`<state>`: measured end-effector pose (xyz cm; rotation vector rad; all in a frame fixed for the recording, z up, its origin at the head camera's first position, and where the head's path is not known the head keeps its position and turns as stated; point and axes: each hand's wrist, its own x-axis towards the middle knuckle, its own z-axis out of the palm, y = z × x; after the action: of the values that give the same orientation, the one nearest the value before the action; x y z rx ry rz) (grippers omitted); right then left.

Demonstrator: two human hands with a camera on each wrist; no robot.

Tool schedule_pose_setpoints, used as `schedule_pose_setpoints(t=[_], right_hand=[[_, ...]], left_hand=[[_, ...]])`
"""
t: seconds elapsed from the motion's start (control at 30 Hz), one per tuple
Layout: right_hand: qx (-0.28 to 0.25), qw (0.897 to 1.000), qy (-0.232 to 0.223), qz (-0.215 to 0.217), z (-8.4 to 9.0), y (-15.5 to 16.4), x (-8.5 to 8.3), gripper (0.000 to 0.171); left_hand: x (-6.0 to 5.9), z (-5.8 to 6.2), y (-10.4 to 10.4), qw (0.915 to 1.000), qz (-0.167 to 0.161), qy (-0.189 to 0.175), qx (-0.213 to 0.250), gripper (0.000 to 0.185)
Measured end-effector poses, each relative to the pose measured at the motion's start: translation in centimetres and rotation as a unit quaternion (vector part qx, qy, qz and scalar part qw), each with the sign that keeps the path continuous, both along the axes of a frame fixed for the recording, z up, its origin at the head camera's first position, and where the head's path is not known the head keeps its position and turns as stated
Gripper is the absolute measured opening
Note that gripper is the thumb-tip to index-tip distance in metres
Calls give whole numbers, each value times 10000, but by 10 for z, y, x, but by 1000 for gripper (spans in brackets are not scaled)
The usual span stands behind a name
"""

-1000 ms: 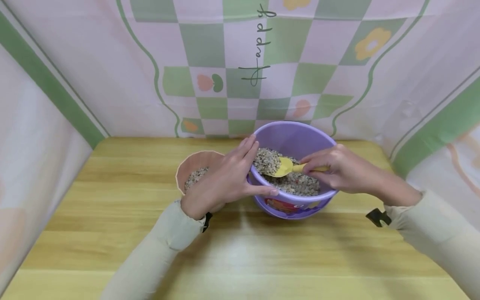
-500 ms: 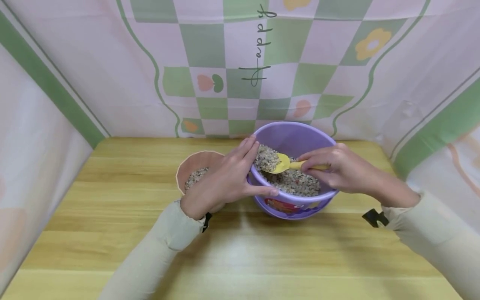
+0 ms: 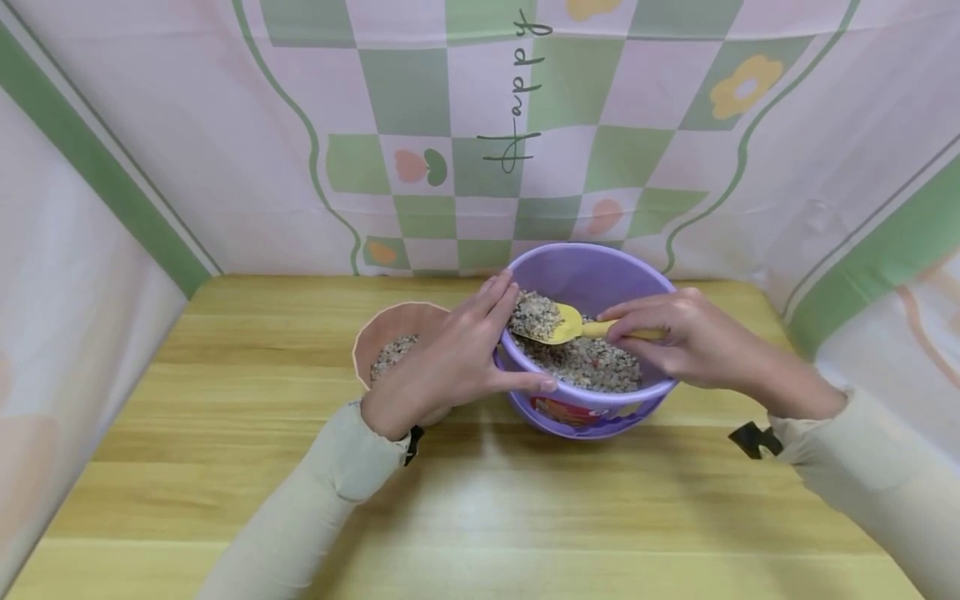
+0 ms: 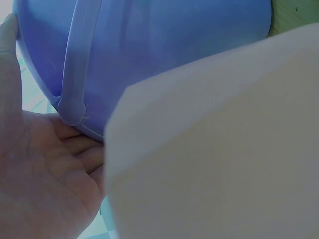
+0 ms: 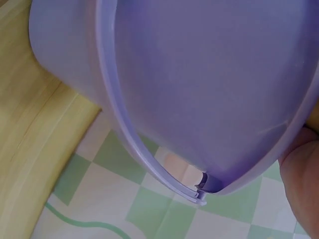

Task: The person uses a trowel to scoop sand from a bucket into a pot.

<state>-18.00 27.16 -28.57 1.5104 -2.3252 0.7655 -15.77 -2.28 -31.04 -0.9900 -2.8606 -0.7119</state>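
Centre of the head view, slightly right: purple bucket [image 3: 592, 275] stands on the wooden surface [image 3: 465, 500], approx. half full of gravel [image 3: 592, 367]. Right hand [image 3: 675, 342] comes in from the right of frame over the bucket rim, fingers & thumb pinching the handle of a yellow scoop [image 3: 562, 325]. Scoop blade points left, raised above the gravel bed, w/ a heap of gravel on it near the bucket's left inner wall.

Left hand [image 3: 450, 362] sits centre-left of frame, pressed vs. the bucket's left outer side: fingers straight, lying along the rim, thumb stretched out across the bucket's near wall. No curl round anything, so it's flat & relaxed, bracing only. Left wrist view shows the palm [image 4: 45, 184] touching the bucket wall [image 4: 164, 45] next to its handle strip; a pale blurred edge fills the lower right of that view, can't tell what it is.

Just left of the bucket, partly behind the left hand: pink cup [image 3: 393, 329] w/ some gravel inside, touching or nearly touching the bucket, can't tell which.

Right wrist view: bucket underside & rim [image 5: 199, 99] fill most of frame, surface at left edge, checked cloth below.

Upper part of head view: pink-green checked cloth [image 3: 480, 125] as backdrop, also down both sides. Beige sleeves cover both forearms.
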Motion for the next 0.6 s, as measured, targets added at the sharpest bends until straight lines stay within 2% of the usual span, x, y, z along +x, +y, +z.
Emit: schedule_pose_setpoints(t=[0.6], right_hand=[[-368, 9992, 170, 55, -10, 8, -2, 33]], left_hand=[[0, -2, 0, 10000, 6, 35, 42, 120]])
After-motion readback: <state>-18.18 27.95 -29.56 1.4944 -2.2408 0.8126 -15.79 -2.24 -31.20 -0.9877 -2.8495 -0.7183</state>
